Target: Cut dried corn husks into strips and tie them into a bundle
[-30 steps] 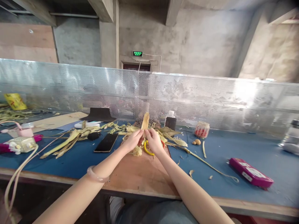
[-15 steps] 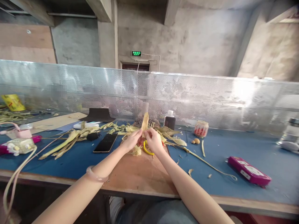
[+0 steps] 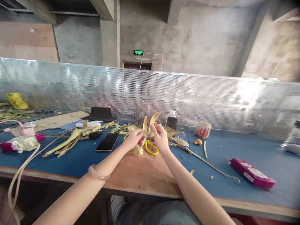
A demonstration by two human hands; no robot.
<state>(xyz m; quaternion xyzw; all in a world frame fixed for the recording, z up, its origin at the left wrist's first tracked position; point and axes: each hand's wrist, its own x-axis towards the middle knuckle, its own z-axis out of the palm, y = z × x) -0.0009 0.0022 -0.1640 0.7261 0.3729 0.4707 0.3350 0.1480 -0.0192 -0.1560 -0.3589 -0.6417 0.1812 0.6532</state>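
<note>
My left hand [image 3: 134, 139] is closed, pinching a narrow strip of dry, pale-yellow leaf [image 3: 144, 123] that stands upright above the fingertips. Between the fingers of my right hand [image 3: 160, 137], also closed, is a wider dry leaf piece [image 3: 155, 118] that curves up to the right. Below and between the hands lie yellow-handled scissors [image 3: 152, 152], their blades partly hidden. A crumpled pale husk-like tuft [image 3: 138, 150] rests by my left wrist. Both hands are above a brown board [image 3: 140, 178] at the table's front.
Dried stalks [image 3: 72, 140] and a black phone [image 3: 107, 142] lie to the left. At the right are a dark-filled bottle [image 3: 172, 121], a jar [image 3: 203, 129], a magenta box [image 3: 252, 173] and a long thin stem [image 3: 211, 167]. Behind stands a perforated metal screen [image 3: 211, 100].
The dry leaf that stood as one piece between my hands now shows as two separate pieces, one in each hand. My right hand has moved slightly right, uncovering more of the scissors.
</note>
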